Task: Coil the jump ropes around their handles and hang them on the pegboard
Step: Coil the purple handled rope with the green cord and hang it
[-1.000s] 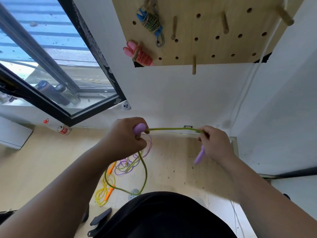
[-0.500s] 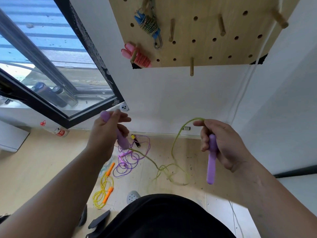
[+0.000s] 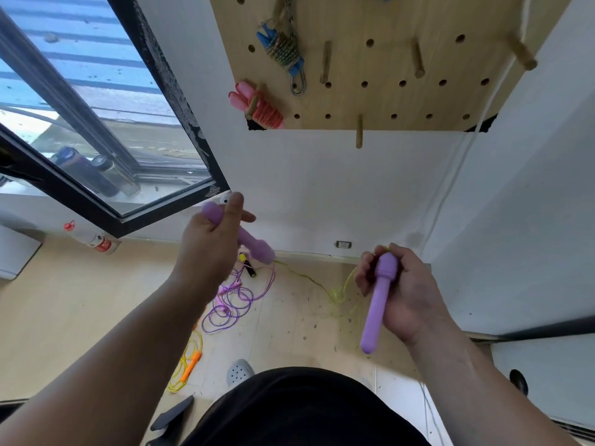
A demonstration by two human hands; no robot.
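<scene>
While the two lilac handles are being held apart, the risk is being set mostly by the slack between them. Low on the left, on the floor (image 3: 96, 317), a yellow rope (image 3: 190, 365) with orange handles and, just beside it, a purple rope (image 3: 236, 300) are lying in loose loops, both not yet coiled. Above them the left hand (image 3: 209, 249) is grasping the left handle (image 3: 256, 247), which is being held tilted with its cord end pointing down to the right. From that end the green cord (image 3: 309, 278) is being let hang in a slack, blurred bight close over the purple loops. It could be snagged in them, or knotted on itself, once winding is begun. Further right, the right hand (image 3: 409, 294) is gripping the right handle (image 3: 376, 304) only near its bulbous head, with most of the shaft hanging free below the fingers. Under a tug from the cord it could be twisted out of that grasp. If the handles are not being brought side by side first, the turns could be laid unevenly and slip off. Up on the pegboard (image 3: 450, 98), a bare peg (image 3: 521, 56) is standing free for this rope.
</scene>
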